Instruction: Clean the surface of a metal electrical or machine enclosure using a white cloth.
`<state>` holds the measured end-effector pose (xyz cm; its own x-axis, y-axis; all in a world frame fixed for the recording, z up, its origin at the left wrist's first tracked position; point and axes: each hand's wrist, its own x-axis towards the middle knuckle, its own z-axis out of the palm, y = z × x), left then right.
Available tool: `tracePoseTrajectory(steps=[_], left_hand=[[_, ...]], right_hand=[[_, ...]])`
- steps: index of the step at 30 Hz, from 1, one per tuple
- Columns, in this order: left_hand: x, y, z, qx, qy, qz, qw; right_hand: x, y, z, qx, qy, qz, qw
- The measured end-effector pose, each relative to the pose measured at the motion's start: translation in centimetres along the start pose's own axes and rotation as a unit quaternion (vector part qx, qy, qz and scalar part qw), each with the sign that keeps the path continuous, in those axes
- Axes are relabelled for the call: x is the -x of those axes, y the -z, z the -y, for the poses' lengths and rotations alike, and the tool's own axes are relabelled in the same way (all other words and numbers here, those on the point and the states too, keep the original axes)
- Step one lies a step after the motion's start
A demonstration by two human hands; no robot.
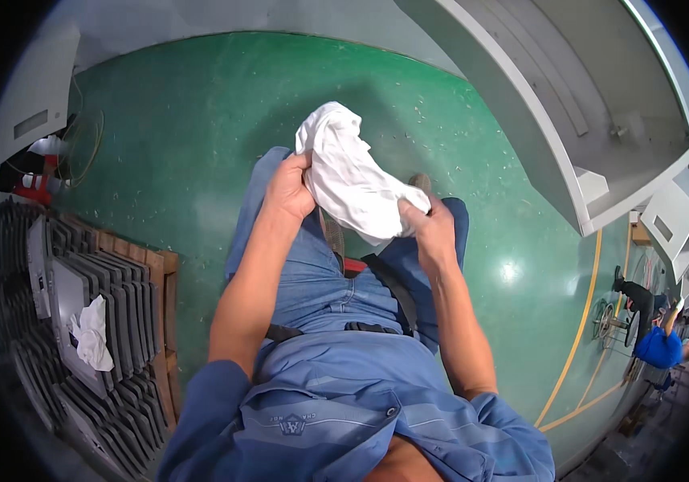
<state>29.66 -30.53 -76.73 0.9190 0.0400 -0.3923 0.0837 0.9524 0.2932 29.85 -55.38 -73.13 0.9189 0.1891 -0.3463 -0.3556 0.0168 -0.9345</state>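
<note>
A crumpled white cloth (352, 181) hangs between my two hands, above my knees and the green floor. My left hand (290, 189) grips its left edge, thumb on top. At the lower right corner, my right hand (431, 227) pinches the cloth with the thumb over it. The cloth's upper end is bunched and folded over itself. My fingers under the cloth are hidden.
On the left, several dark grey panels (112, 313) stand stacked on a wooden pallet (169, 321), with another white cloth (93, 333) on them. A large grey metal cabinet (521, 96) stands at upper right. A person in blue (656, 345) is far right, near a wheel (604, 320).
</note>
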Motion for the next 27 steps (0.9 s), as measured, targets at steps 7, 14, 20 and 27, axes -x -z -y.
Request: tracePoseTrajectory(steps=[7, 14, 20, 27], left_hand=[[0.4, -2.0, -0.3, -0.050, -0.140, 0.011, 0.989], [1.6, -4.4, 2.0, -0.114, -0.098, 0.072, 0.986], [5.1, -4.0, 3.9, -0.512, -0.107, 0.005, 0.853], [5.8, -3.0, 4.2, -0.772, -0.285, -0.010, 0.568]], right_hand=[[-1.4, 1.8, 1.7, 0.311, 0.026, -0.070, 0.948], [-1.1, -2.0, -0.2, -0.295, -0.237, 0.278, 0.883], [-1.9, -2.3, 0.6, -0.267, -0.131, 0.224, 0.928], [0.4, -5.0, 2.5, 0.041, 0.012, 0.311, 0.950]])
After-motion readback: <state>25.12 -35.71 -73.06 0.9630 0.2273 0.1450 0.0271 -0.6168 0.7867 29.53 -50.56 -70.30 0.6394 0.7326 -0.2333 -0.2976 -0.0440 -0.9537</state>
